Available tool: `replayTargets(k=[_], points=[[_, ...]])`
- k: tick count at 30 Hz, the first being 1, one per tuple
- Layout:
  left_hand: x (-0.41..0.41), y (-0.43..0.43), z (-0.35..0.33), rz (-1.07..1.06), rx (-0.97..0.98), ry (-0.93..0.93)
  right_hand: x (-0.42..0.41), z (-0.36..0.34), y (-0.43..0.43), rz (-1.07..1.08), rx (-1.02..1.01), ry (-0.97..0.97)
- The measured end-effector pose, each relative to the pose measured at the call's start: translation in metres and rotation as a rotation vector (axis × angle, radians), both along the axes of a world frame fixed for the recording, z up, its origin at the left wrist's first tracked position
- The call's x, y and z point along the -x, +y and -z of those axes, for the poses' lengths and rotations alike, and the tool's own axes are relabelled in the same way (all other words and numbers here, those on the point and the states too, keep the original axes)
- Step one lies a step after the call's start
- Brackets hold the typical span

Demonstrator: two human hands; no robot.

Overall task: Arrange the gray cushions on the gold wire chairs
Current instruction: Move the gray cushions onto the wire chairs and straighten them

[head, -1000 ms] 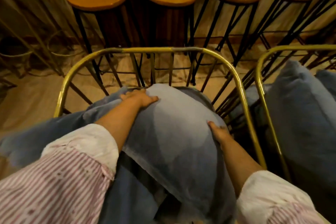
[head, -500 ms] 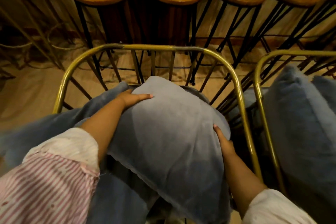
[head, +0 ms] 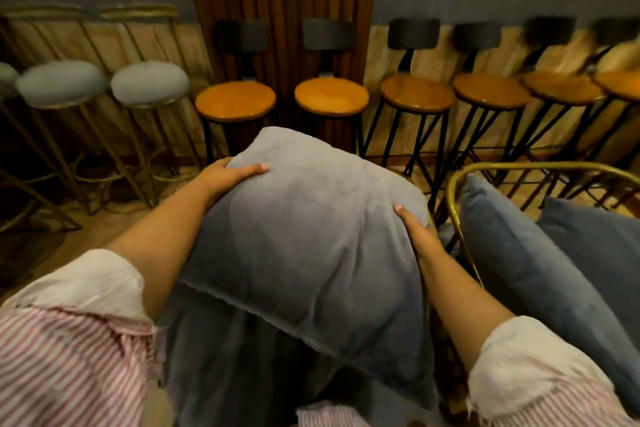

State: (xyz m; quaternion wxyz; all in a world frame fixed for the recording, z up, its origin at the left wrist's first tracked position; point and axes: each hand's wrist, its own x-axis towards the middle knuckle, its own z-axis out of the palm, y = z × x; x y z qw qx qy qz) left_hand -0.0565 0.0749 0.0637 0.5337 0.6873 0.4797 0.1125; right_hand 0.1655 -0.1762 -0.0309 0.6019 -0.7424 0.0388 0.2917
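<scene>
A large gray cushion fills the middle of the view, lifted up in front of me and hiding the gold wire chair behind it. My left hand grips its upper left corner. My right hand holds its right edge. Another gray cushion lies underneath, low in the view. To the right stands a second gold wire chair with two gray-blue cushions leaning upright inside it.
A row of round wooden bar stools with black legs lines the far wall. Gold-legged stools with gray padded seats stand at the back left. A dark wooden slat panel rises behind.
Both hands have raised the gray cushion well above the chair's gold rim, which it now covers. The view has tilted up, showing the wall and more stools.
</scene>
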Motion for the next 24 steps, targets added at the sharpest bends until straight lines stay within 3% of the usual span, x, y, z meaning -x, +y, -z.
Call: replayTargets(k=[12, 24], points=[[-0.028, -0.055, -0.107, 0.041, -0.162, -0.227, -0.049, -0.147, -0.066, 0.02, -0.163, -0.195], [-0.181, -0.243, -0.113, 0.252, -0.11, -0.311, -0.122, -0.185, -0.312, 0.246, -0.099, -0.319]])
